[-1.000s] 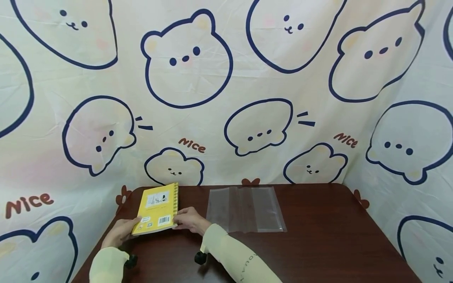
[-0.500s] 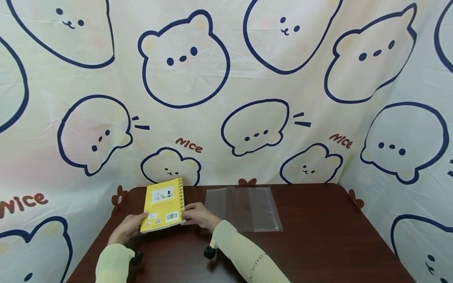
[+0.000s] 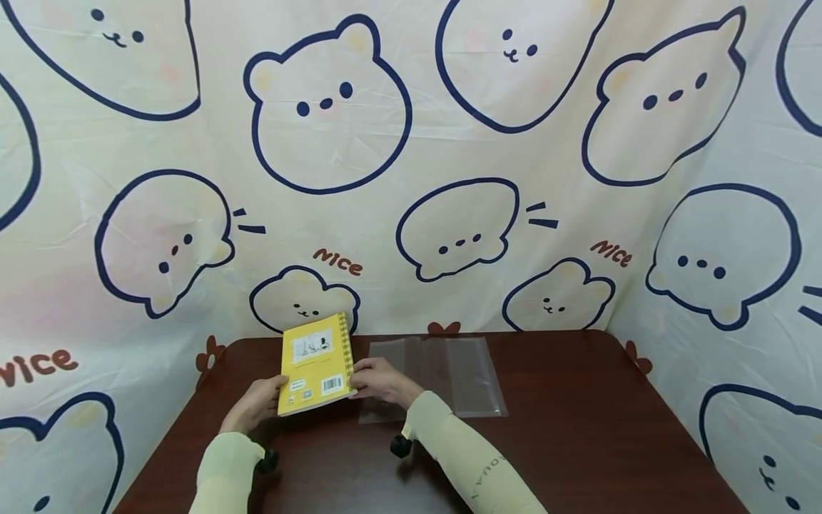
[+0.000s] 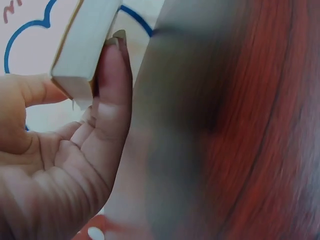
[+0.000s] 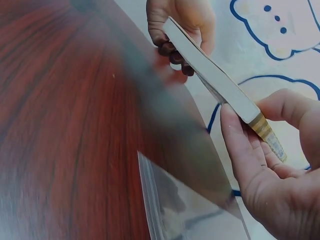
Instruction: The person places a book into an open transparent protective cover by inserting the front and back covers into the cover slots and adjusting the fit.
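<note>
A yellow spiral-bound notebook [image 3: 317, 365] with a barcode and a small picture on its cover is tilted up above the table. My left hand [image 3: 255, 403] pinches its left lower edge, thumb on the cover and fingers beneath. At the spiral side my right hand [image 3: 384, 382] pinches the lower right corner. In the left wrist view the white page block [image 4: 85, 55] lies between thumb and fingers. The right wrist view shows both hands on the notebook's edge [image 5: 210, 72]. A clear plastic book cover [image 3: 472, 378] lies spread on the table, partly behind my right hand.
The dark brown wooden table [image 3: 565, 428] extends to both sides. Behind it hangs a cream curtain [image 3: 462, 157] printed with bear outlines, and the same cloth closes off the left and right sides.
Both hands have carried the notebook to the right, closer to the plastic cover, and it now overlaps the back curtain more. The view has shifted slightly. The grip looks the same.
</note>
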The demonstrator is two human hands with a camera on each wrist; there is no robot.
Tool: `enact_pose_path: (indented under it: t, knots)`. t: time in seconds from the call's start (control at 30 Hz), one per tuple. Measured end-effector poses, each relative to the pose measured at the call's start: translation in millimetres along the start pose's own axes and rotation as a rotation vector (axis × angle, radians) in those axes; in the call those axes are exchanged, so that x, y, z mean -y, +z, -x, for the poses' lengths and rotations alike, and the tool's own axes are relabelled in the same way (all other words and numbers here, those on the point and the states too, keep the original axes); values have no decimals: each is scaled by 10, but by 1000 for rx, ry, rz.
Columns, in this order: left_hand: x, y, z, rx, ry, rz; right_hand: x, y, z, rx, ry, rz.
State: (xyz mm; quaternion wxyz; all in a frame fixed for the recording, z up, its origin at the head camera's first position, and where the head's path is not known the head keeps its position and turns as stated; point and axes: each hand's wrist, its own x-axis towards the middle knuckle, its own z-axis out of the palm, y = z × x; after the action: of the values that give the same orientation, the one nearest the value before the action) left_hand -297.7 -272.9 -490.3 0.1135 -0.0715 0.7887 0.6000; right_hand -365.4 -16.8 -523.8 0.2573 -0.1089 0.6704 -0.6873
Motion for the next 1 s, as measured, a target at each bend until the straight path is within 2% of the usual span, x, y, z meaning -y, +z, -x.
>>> enact_pose_path:
  t: [0.1, 0.2, 0.27, 0.33, 0.7, 0.87, 1.0]
  knots:
    - [34, -9, -129, 27, -12, 10, -1, -101, 28, 2, -4, 7]
    - [82, 72, -230, 17, 0, 0, 11, -194, 79, -4, -3, 19]
    - [49, 172, -246, -20, -13, -7, 24, -254, 123, -15, -2, 29]
    - [36, 247, -259, -29, 1, -13, 34, -313, 166, -26, -6, 42]
    - [-64, 545, -334, -55, 67, -41, -8, -653, 312, -33, -47, 110]
    - [-107, 689, -373, -65, 123, -24, -43, -798, 396, -47, -55, 131]
    - [-129, 802, -404, -68, 137, -9, -73, -907, 447, -65, -44, 144]
